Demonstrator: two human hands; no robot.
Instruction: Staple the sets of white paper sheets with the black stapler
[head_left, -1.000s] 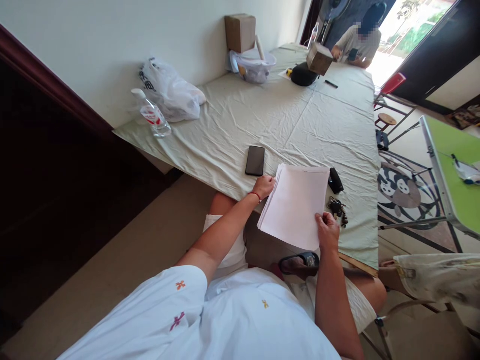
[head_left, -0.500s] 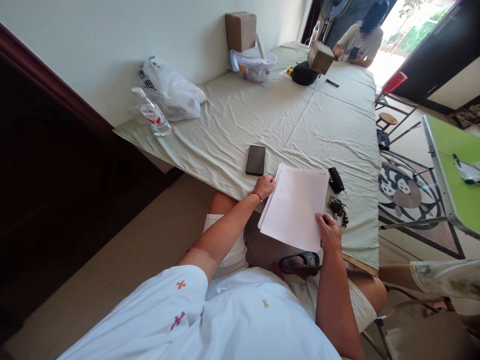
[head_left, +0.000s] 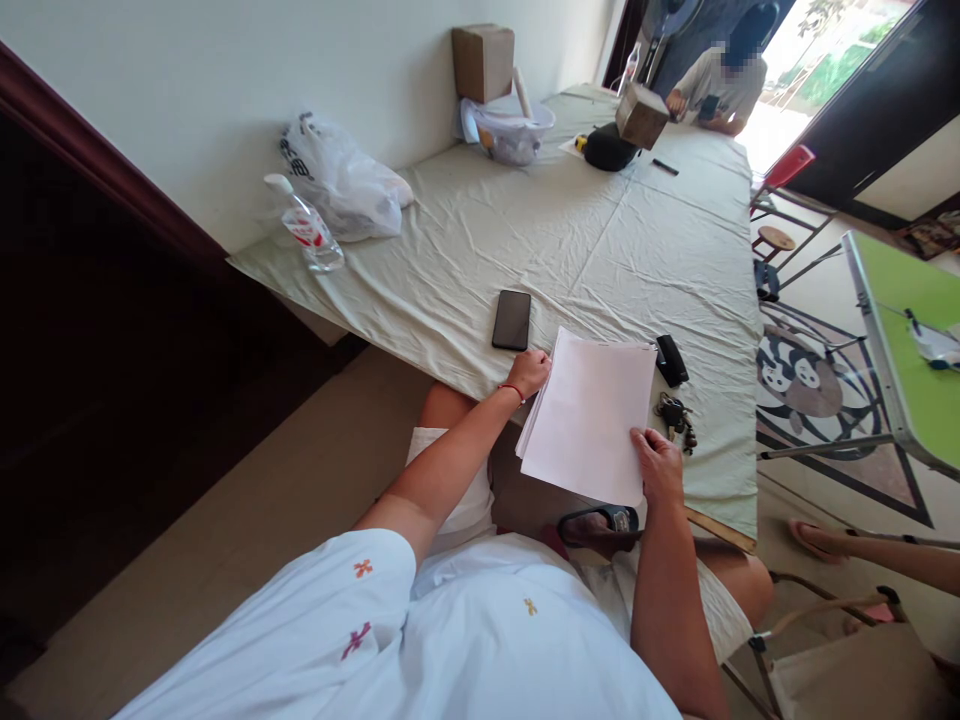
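A stack of white paper sheets (head_left: 589, 415) lies over the near edge of the cloth-covered table (head_left: 555, 240), its lower part jutting out above my lap. My left hand (head_left: 531, 372) is closed on the left edge of the stack, and a red band circles that wrist. At the lower right edge, my right hand (head_left: 660, 465) pinches the sheets with the thumb on top. Beyond my left hand lies a dark smartphone (head_left: 511, 320). Right of the paper are a black stapler-like object (head_left: 672, 360) and a bunch of keys (head_left: 676, 415).
A water bottle (head_left: 311, 230) and a white plastic bag (head_left: 349, 190) stand by the wall. Farther off are a plastic bowl (head_left: 514, 135), cardboard boxes (head_left: 482, 65) and a black pouch (head_left: 609, 148). A person (head_left: 724, 85) sits at the far end. A green table (head_left: 911, 330) stands right.
The sheets have shifted very slightly in my hands, with both grips kept. At the lower right, a passing person's clothed leg has moved out, and a sandalled foot now shows there.
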